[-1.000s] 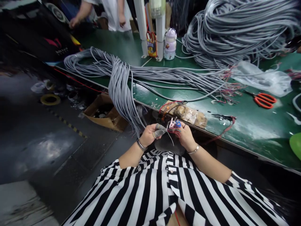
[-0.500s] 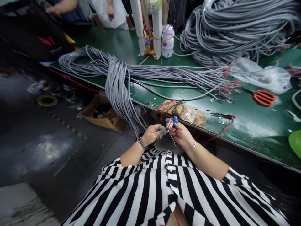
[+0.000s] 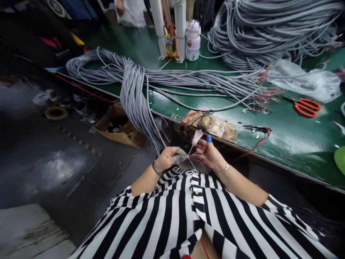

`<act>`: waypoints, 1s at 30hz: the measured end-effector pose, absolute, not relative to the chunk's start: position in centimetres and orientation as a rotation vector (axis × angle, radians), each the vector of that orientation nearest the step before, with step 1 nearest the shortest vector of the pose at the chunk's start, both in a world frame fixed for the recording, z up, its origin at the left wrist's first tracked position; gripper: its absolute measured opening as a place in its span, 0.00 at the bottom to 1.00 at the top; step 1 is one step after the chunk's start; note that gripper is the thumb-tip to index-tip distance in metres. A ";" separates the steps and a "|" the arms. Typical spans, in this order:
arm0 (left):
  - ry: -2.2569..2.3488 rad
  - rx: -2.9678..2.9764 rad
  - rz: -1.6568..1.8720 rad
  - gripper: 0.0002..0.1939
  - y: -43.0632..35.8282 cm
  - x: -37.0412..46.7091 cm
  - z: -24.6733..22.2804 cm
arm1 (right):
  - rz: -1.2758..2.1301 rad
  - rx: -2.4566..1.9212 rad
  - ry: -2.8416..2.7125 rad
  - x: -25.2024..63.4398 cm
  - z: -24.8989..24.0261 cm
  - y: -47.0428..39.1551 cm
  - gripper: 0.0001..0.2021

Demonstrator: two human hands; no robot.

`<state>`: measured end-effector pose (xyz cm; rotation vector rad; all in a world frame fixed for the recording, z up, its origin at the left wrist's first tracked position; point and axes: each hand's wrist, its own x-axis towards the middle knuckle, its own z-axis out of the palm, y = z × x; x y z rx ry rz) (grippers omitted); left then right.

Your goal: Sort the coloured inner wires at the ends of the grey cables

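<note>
Near the bench edge, my left hand (image 3: 171, 158) pinches the end of a grey cable, its fingertips wrapped in grey covers. Thin coloured wires (image 3: 197, 157) fan out from that end toward the right. My right hand (image 3: 211, 153), with a blue cover on the thumb, is closed on a small pale pink piece (image 3: 197, 136). A white strand runs from this piece down to the fanned wires. Grey cables (image 3: 136, 93) hang over the bench edge beyond my left hand.
On the green bench (image 3: 283, 144) are a wooden block (image 3: 222, 130), black snips (image 3: 256, 128), orange-handled scissors (image 3: 306, 107), a lilac bottle (image 3: 193, 41) and a large cable coil (image 3: 269, 32). A cardboard box (image 3: 121, 138) is below. Another person's hand (image 3: 120, 7) shows at the top.
My hands have moved slightly apart. The pink piece now stands off from the wires, with the white strand stretched between them. The other person's arm at top left has left the view.
</note>
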<state>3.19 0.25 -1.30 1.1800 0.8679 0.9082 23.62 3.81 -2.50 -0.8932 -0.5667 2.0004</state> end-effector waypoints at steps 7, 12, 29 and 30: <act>0.908 1.261 0.902 0.21 -2.5 1.6 -1.4 | 2.001 -0.971 -0.605 24.4 -2.0 3.6 0.28; 0.962 1.248 0.966 0.19 -2.7 1.0 -2.1 | 2.027 -0.967 -0.621 24.1 -1.5 3.6 0.27; 1.197 1.855 1.094 0.14 7.6 3.7 4.0 | 1.775 -1.006 -0.692 25.9 -2.7 2.8 0.26; 1.145 1.944 1.076 0.14 9.1 5.2 5.5 | 1.777 -1.006 -0.702 26.0 -2.7 2.7 0.27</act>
